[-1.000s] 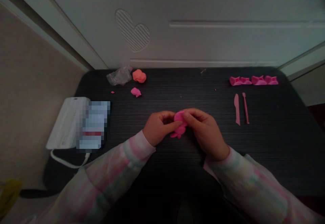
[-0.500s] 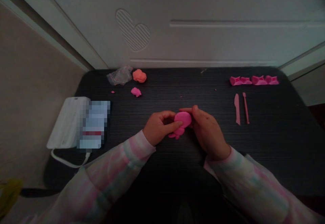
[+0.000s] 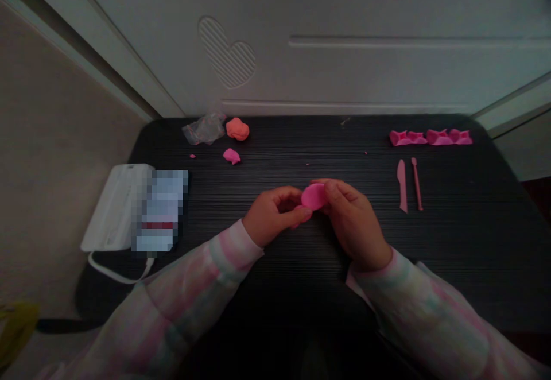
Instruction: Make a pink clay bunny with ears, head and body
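Between my two hands is a pink modelling clay figure (image 3: 314,196) with a round, flat, disc-like part on top. My left hand (image 3: 275,213) pinches its lower part between thumb and fingers. On the other side, my right hand (image 3: 353,219) grips the disc's right edge, thumb on the face and fingers behind. The lower lumps of the figure are mostly hidden by my left thumb. Farther back on the table lie a small pink clay lump (image 3: 232,156) and an orange clay lump (image 3: 237,130).
A crumpled clear plastic bag (image 3: 204,128) lies beside the orange lump. At left, a phone (image 3: 161,210) rests against a white power bank (image 3: 114,208) with a cable. At right are a pink plastic knife (image 3: 402,185), a thin pink tool (image 3: 417,185) and pink moulded pieces (image 3: 439,137).
My right hand has closed its thumb onto the disc's right edge. The disc has tilted and shifted slightly right and up; the lower lumps show less.
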`<action>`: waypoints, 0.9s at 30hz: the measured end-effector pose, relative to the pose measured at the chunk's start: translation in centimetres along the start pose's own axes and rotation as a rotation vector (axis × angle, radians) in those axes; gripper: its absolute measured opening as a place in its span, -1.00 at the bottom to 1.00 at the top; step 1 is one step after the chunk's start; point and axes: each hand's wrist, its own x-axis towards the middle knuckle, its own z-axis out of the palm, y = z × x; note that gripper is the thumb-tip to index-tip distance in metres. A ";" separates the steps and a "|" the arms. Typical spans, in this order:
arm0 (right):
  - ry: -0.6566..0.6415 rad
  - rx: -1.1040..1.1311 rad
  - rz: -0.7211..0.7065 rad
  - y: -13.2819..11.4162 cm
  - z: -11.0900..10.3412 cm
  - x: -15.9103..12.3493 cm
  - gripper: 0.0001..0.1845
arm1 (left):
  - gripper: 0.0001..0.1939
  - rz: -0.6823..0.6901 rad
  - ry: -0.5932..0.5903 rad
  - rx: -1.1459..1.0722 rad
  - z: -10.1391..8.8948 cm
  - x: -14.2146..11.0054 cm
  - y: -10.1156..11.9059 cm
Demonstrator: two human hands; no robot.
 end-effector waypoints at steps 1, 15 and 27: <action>-0.011 -0.033 -0.009 -0.2 -0.1 0.0 -0.77 | -0.85 0.006 0.009 0.002 -0.1 0.0 0.0; -0.070 -0.096 0.059 -0.9 -0.4 0.1 -0.81 | -0.79 0.084 0.206 -0.265 -0.6 1.0 -1.3; -0.082 -0.316 -0.019 -1.2 0.0 -0.2 -0.80 | -0.80 0.097 0.239 -0.388 -0.4 0.9 -1.0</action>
